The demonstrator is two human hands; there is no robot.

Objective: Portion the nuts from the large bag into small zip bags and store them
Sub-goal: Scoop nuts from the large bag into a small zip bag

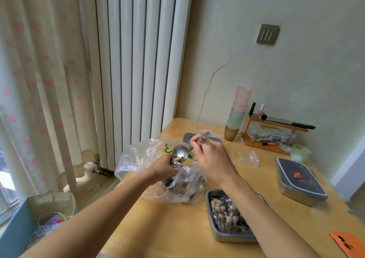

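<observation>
Shiny metal spoon (pixel 180 153), carrying pale nuts (pixel 180 158), tips above the left hand (pixel 165 167), whose curled fingers grip what seems a small zip bag (pixel 176 164), mostly hidden. The right hand (pixel 212 159) pinches the handle. Nuts may miss that narrow mouth and drop into the large clear plastic bag (pixel 136 159) beneath.

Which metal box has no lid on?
The near box, filled with nut bags. The far-right box wears a dark lid.
</observation>
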